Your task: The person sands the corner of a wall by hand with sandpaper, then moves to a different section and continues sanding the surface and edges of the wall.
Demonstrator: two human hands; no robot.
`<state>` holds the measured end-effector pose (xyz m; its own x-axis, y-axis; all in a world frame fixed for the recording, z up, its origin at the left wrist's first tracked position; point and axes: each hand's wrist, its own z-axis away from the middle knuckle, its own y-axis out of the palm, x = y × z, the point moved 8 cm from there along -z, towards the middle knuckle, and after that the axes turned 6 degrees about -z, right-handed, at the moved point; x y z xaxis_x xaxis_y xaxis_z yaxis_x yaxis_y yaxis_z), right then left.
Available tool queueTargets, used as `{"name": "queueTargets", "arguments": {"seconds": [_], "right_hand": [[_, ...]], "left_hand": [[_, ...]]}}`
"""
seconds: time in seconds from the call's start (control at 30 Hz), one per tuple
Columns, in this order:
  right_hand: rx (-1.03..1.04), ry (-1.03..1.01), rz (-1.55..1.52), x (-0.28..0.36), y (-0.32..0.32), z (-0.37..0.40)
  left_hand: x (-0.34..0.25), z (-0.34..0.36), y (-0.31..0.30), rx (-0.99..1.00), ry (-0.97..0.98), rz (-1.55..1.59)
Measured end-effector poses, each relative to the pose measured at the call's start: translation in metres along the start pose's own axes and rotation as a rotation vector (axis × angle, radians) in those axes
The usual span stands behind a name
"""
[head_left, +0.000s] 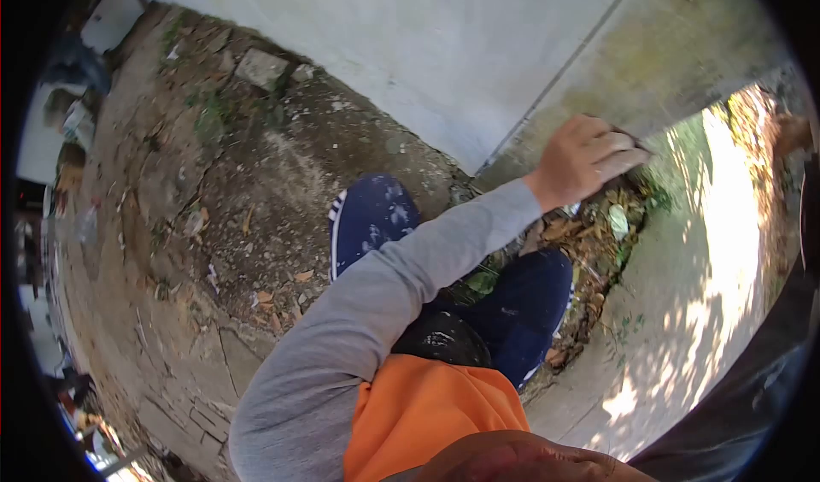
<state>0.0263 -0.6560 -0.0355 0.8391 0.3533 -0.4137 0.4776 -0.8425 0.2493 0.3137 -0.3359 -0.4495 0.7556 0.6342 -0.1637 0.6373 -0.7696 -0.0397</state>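
Note:
My left hand (588, 161) reaches across to the right in a grey sleeve (427, 255), its fingers curled at the lower edge of the wall (547, 132). A thin dark edge shows by the fingertips; I cannot make out what the fingers hold. Below the hand lie dry leaves and debris (617, 226) in a gap beside the concrete. My right hand is not in view. My bent knees in dark blue trousers (376, 221), spotted with pale marks, are below the wall, with an orange shirt (436, 414) nearer to me.
Rough soil (256, 200) with stones and leaves spreads to the left, with a broken block (260, 69) near the wall. A sunlit concrete strip (666, 311) runs down the right. Dark fabric (735, 388) fills the lower right. Blurred objects line the far left.

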Motion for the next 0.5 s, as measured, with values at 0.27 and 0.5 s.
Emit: {"name": "queueTargets", "arguments": {"seconds": [0.27,0.5], "right_hand": [[0.021,0.159,-0.319,0.136,0.069,0.043],[-0.034,0.252,-0.373,0.154,0.073,0.044]], "left_hand": [[0.022,0.052,0.017,0.106,-0.007,-0.033],[0.003,0.124,0.001,0.343,0.024,-0.090]]}}
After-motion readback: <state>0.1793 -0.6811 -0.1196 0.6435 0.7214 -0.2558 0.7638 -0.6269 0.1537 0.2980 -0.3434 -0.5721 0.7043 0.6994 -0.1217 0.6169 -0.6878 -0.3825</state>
